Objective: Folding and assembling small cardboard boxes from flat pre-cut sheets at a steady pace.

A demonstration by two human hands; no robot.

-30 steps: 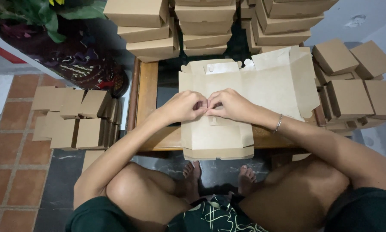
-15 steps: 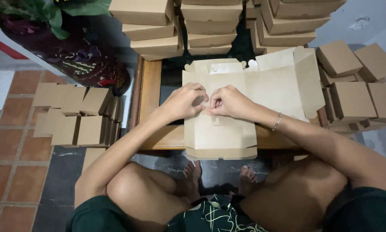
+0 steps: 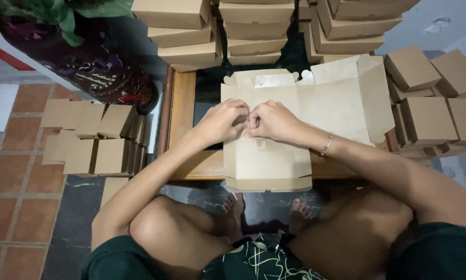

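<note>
The left hand (image 3: 223, 122) and right hand (image 3: 271, 120), knuckles touching, both pinch a fold of the flat brown cardboard box blank (image 3: 266, 155), which lies on the low wooden table (image 3: 183, 111). Finished brown cardboard boxes (image 3: 253, 26) stack behind the table; more crowd the right (image 3: 429, 119), and folded ones line the tiled floor at left (image 3: 88, 137).

Unfolded box (image 3: 266, 161): matt brown kraft cardboard, smooth, creased at folds. Finished boxes (image 3: 427, 119): same matt cardboard. Counter (image 3: 183, 109): varnished wood, slight sheen, with dark glossy inset. Floor (image 3: 15, 176): matt terracotta tile beside dark polished stone. Bracelet (image 3: 326, 143): shiny metal. Shorts (image 3: 253, 262): printed dark cloth.
</note>
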